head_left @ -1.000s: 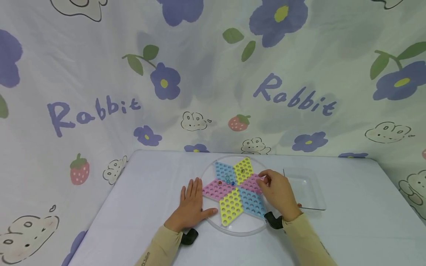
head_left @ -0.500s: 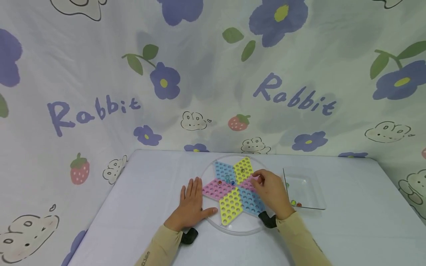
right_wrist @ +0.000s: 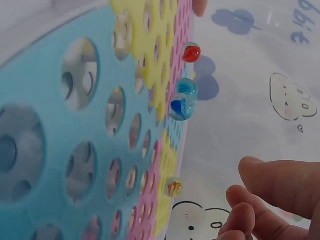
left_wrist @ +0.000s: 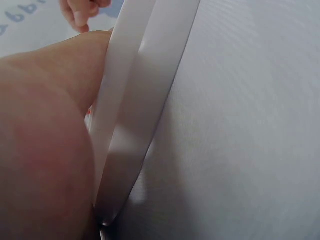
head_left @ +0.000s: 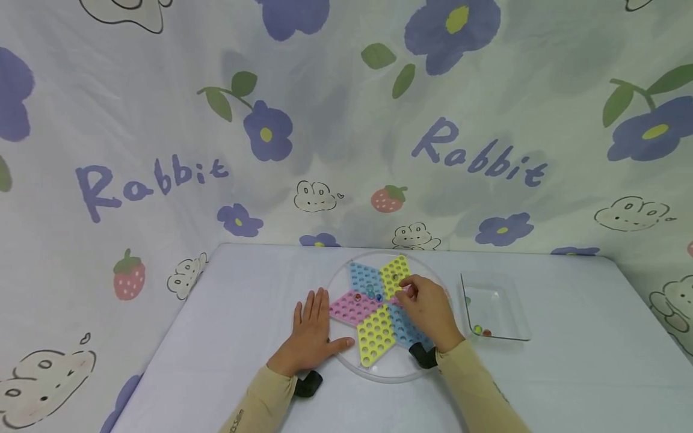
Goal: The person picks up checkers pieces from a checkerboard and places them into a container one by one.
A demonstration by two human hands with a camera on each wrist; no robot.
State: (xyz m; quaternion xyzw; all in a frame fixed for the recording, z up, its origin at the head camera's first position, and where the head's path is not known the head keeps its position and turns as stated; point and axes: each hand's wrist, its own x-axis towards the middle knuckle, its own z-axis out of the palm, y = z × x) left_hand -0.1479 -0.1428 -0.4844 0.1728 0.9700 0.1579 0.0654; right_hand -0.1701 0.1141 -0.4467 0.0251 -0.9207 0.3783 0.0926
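A round Chinese checkers board (head_left: 392,374) with a pink, yellow and blue star lies on the table. On it sit a red marble (right_wrist: 191,52), a light blue marble (right_wrist: 186,86), a dark blue marble (right_wrist: 180,109) and a clear marble with orange and yellow streaks (right_wrist: 174,187). My left hand (head_left: 310,338) rests with straight fingers at the board's left side, its thumb on the rim. My right hand (head_left: 430,310) hovers over the pink and yellow points, fingers loosely bent. Thumb and index finger stand apart in the right wrist view, with nothing visible between them.
To the right of the board stands a clear square box (head_left: 511,337) with a few marbles in it, among them a yellow-green marble (head_left: 477,329) and a reddish marble (head_left: 486,333). A printed cloth (head_left: 346,120) hangs behind the white table (head_left: 243,288).
My right hand has moved left from beside the box to over the board, uncovering marbles in the box. The left hand and the marbles seen on the board have stayed put.
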